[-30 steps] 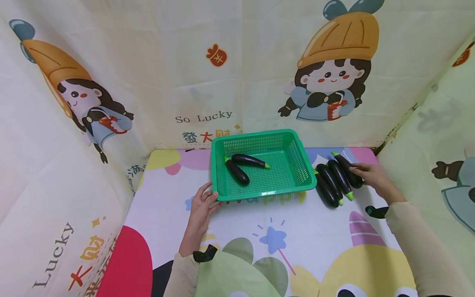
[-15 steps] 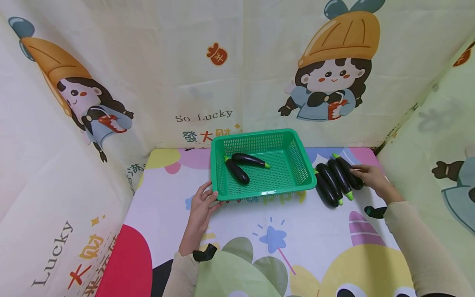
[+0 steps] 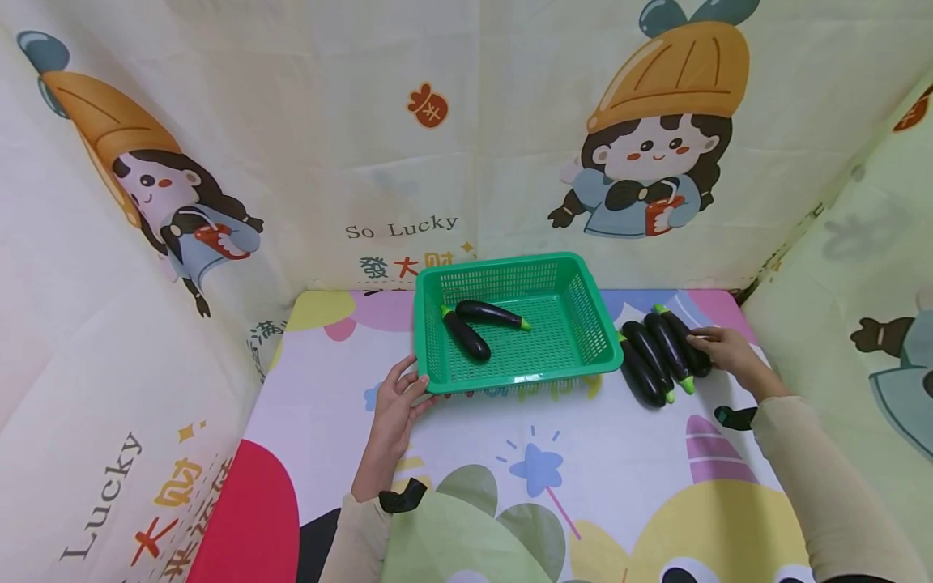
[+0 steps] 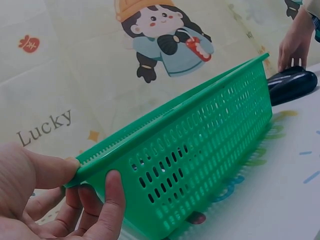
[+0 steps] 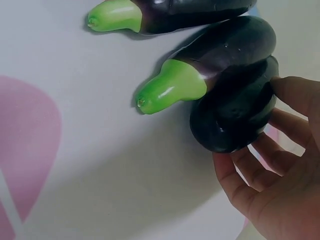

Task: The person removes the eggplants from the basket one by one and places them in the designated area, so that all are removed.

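Observation:
A green plastic basket (image 3: pixel 525 379) stands at the middle of the table with two dark eggplants (image 3: pixel 466 335) in it. My left hand (image 3: pixel 394 413) grips its front left corner; the left wrist view shows the thumb over the rim (image 4: pixel 125 145) and the fingers beneath and against the wall. Right of the basket, several eggplants lie side by side. My right hand (image 3: pixel 736 356) holds the rightmost one (image 3: pixel 679 328), which rests against its neighbour (image 3: pixel 666 348). In the right wrist view the thumb and fingers lie around this eggplant (image 5: pixel 230 120).
The table (image 3: pixel 313 421) has a printed cartoon cover. Printed cloth (image 3: pixel 510 146) hangs behind it and on both sides. Another eggplant (image 3: pixel 640 376) lies close to the basket's right end.
My right hand has moved slightly left and down, and the rightmost eggplant has shifted a little closer to its neighbour. The left hand and basket have stayed in place.

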